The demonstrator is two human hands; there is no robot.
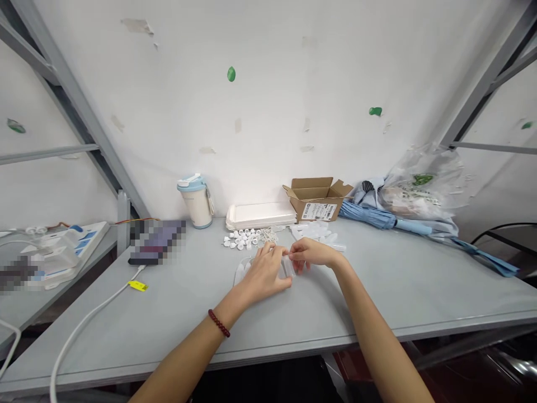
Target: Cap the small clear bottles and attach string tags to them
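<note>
Clear tubes (288, 267) lie mid-frame, by left hand (265, 272) and right hand (312, 253). Whether either grip is clamped, I cannot tell.

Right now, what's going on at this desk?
A person's two bare hands are close together over the grey tabletop. The left hand is over some clear tube-like pieces, and the right hand has its fingertips beside them. Whether either hand grips one is hard to tell. Beyond the hands lie a cluster of small white caps and more clear pieces, the latter in front of an open cardboard box.
</note>
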